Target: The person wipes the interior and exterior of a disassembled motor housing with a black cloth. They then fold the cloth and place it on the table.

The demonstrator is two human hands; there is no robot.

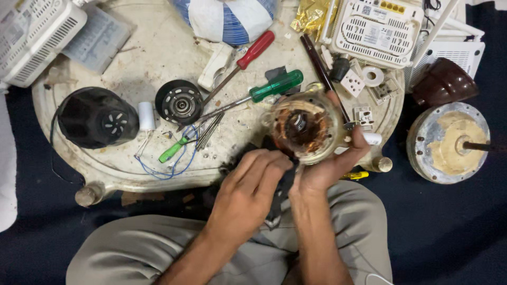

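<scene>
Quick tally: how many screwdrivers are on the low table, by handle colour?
Red-handled screwdriver: 1
Green-handled screwdriver: 1
Total: 2, both lying on the low table, neither in a hand.

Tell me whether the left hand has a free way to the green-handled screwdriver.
Probably yes: the left hand sits just below the green-handled screwdriver, which lies uncovered on the tray; only the motor stator stands beside that path.

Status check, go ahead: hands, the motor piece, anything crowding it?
Right hand grips copper-wound motor stator. Left hand at its lower edge, fingers pinched. Green screwdriver and red screwdriver lie close behind on the table.
</scene>
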